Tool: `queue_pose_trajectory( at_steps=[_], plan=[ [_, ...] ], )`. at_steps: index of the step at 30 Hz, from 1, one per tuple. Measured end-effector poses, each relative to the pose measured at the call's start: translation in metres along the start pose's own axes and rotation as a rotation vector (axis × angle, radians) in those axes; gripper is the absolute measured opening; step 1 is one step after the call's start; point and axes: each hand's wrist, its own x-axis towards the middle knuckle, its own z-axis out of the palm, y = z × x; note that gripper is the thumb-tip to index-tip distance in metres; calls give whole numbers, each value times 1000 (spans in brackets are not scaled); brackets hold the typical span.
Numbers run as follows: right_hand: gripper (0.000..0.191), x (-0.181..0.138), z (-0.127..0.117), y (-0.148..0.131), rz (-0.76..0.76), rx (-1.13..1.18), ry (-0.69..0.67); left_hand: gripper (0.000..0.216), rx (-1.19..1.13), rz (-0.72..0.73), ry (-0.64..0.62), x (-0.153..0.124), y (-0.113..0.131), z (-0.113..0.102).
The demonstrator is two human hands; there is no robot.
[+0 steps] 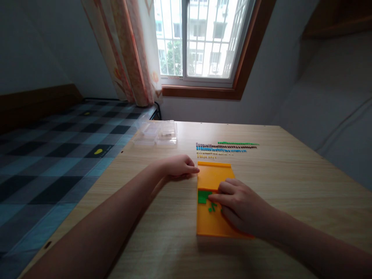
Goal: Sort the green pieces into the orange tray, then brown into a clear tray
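An orange tray [213,174] lies flat on the wooden table [290,182] in front of me. Small green pieces [204,196] sit in a cluster on its left middle. My right hand [238,205] rests on the tray with fingers curled, its fingertips touching the green pieces; what it pinches, if anything, is hidden. My left hand [180,167] lies on the table at the tray's far left corner, fingers loosely curled and touching the tray's edge.
Beyond the tray lie rows of small pieces: green [238,143], dark red [226,147], blue [221,150], yellow [207,155]. A clear plastic box [157,133] stands at the table's far left. A checked bed [58,155] lies left; a window [200,38] ahead.
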Motion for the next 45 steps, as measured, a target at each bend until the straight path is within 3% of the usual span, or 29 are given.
queue_pose_trajectory(
  at_steps=[9, 45],
  plan=[
    [30, -3, -11, -4, -114, 41, 8, 48, 21, 8, 9, 0, -1, 0],
    [30, -4, -4, 1, -36, 20, 47, 51, -22, 2, -21, 2, -4, 0]
  ],
)
